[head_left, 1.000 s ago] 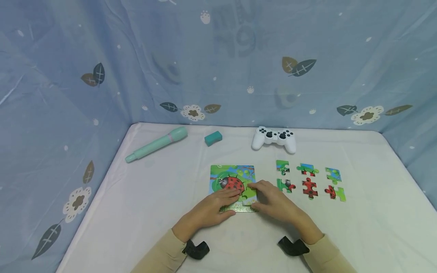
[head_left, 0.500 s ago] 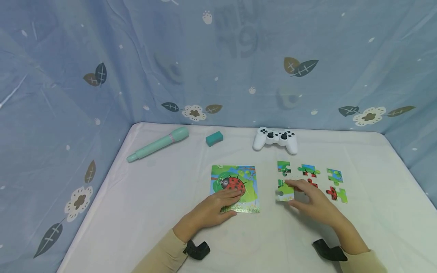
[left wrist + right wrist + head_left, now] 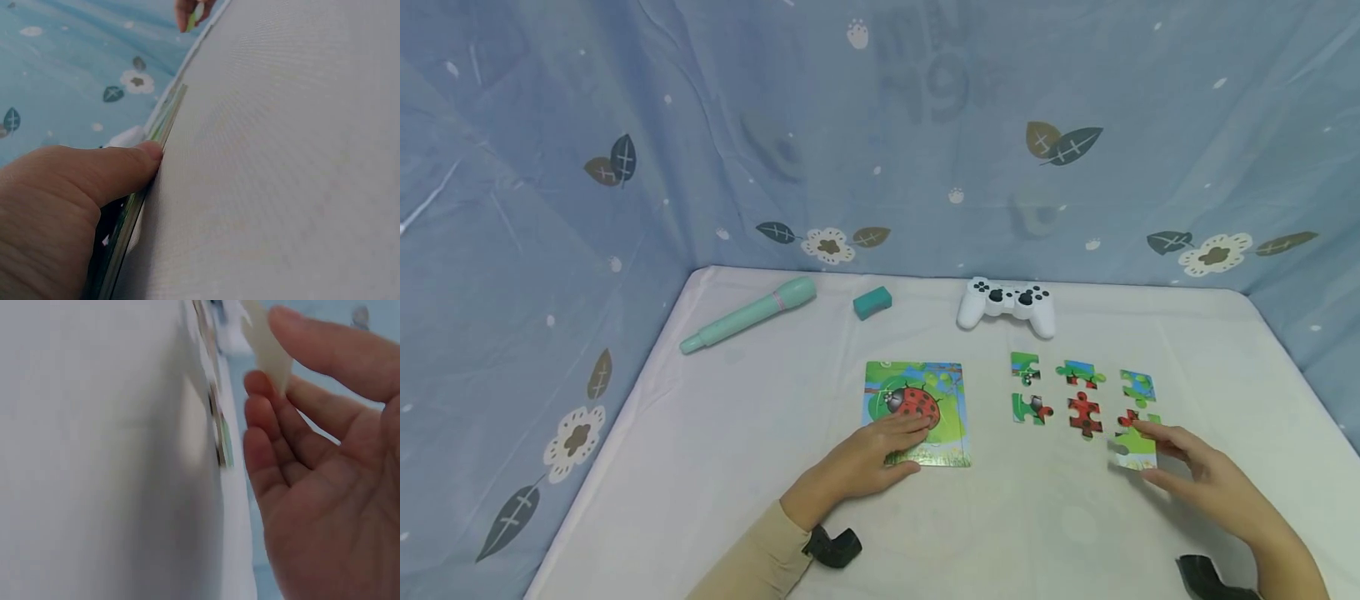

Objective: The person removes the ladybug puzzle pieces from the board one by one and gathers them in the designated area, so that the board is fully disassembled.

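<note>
My right hand (image 3: 1202, 475) pinches a green corner puzzle piece (image 3: 1135, 450) between fingers and thumb, raised above the table near the lower right loose piece (image 3: 1127, 417), which it partly covers. In the right wrist view the pinched puzzle piece (image 3: 269, 347) shows its pale back. My left hand (image 3: 868, 458) lies flat over the lower left of the square ladybug puzzle board (image 3: 951, 417), fingers straight. Along the board's near edge rests the left thumb (image 3: 128, 169) in the left wrist view. The picture under the left palm is hidden.
Loose puzzle pieces lie in two rows right of the board, among them a red one (image 3: 1084, 414) and a blue-green one (image 3: 1138, 385). Behind stand a white game controller (image 3: 1007, 307), a teal block (image 3: 872, 303) and a mint-green wand-shaped object (image 3: 748, 317). Blue curtain (image 3: 925, 167) surrounds the table.
My right hand has lifted the corner piece off the board's lower right and carried it rightward, past the loose pieces. My left hand has stayed on the board.
</note>
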`<state>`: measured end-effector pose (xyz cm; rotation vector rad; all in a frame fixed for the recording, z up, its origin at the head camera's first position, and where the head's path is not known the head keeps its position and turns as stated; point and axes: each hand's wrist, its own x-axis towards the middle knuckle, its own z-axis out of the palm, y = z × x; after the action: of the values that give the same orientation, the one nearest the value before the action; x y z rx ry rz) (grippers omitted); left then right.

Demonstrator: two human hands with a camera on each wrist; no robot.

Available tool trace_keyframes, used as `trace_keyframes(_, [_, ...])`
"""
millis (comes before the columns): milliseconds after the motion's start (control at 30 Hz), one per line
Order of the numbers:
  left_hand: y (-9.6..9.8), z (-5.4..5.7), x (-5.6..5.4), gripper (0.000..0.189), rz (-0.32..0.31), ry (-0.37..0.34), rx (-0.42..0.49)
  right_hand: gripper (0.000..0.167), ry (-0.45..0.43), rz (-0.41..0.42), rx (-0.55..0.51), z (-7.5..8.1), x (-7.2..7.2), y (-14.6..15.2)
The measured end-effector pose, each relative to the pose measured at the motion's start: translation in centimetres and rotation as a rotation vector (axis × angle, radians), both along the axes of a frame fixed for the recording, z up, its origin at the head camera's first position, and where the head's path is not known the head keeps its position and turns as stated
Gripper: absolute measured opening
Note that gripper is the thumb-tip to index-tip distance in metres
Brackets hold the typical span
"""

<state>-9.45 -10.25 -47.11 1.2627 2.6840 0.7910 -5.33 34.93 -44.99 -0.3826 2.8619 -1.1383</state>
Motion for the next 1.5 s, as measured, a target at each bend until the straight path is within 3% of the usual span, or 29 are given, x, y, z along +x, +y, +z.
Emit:
trace_keyframes(400, [-0.2,0.4,-0.1,0.050,-0.003,0.056,0.008,0.053,-0.119,-0.031,0.021,-1.0,0.2,2.2])
trace_keyframes(967, [-0.3,0.4,-0.2,0.050,0.008,0.028,-0.001,0.052,-0.034,0.007,0.005,-1.6,-0.1,1.8])
trace_keyframes(1300, [-0.3,0.4,-0.1,0.050,-0.003,0.030,0.004,0.061,0.000,-0.056,0.018,-1.4,0.5,1.8])
trace_keyframes(1500, [0.0,0.2,0.1,0.052,0.000,-0.011,-0.032,0.061,0.063,0.023,-0.048,-0.1,0.6,0.5])
